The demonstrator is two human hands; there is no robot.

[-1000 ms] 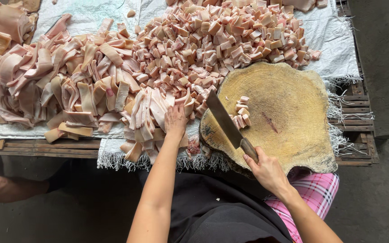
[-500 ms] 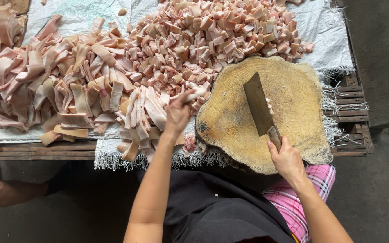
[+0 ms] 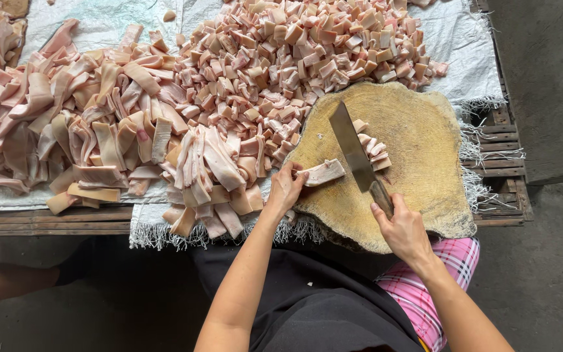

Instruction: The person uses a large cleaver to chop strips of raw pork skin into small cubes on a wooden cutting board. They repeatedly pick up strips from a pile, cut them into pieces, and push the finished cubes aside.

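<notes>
left hand (image 3: 286, 189) pinching a pale meat strip (image 3: 322, 173) flat on the round wooden block (image 3: 425, 189); right hand (image 3: 404, 229) clenched around cleaver (image 3: 353, 153), blade beside cut pieces (image 3: 373, 145), ready for slicing.

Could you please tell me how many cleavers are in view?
1. The cleaver lies across the chopping block, gripped by the right hand; others may hide under the meat.
</notes>
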